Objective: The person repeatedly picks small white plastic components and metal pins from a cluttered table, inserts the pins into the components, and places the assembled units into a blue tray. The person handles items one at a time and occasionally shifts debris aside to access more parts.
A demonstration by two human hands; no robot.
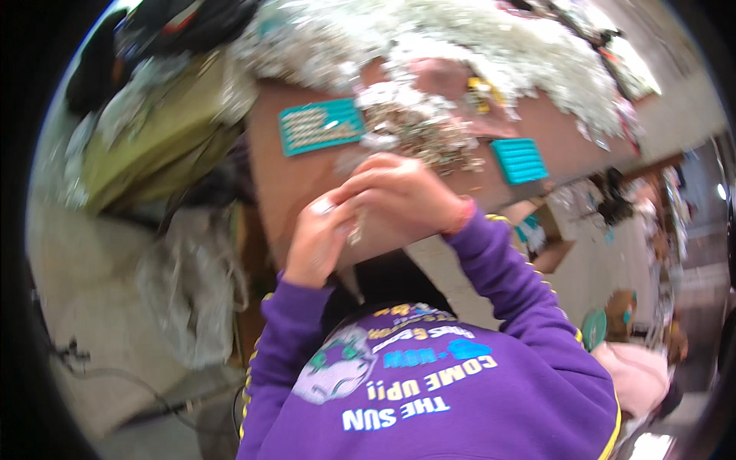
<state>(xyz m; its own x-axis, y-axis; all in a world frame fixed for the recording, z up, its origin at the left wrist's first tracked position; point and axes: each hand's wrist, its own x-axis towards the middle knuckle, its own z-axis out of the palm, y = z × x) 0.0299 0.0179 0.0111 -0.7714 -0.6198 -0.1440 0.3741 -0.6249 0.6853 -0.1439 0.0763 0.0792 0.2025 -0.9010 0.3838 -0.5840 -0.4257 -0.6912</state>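
My left hand (313, 241) and my right hand (405, 190) meet over the near edge of the brown table (295, 188). Both have their fingers closed, the tips pressed together. Something small and pale (356, 228) shows between them, too blurred to name. Just beyond lies a heap of small mixed pieces (429, 132), whitish, tan and greenish. To its left is a teal tray (340, 110) holding rows of small tan pieces. On the right sits another teal tray (520, 161) with ridged rows.
Clear plastic packets (506, 46) pile up across the table's far side, with a yellow object (484, 90) in front. An olive-covered surface (157, 146) stands at left, above a translucent plastic bag (192, 284). A cardboard box (553, 234) is below right; a cable (126, 376) crosses the floor.
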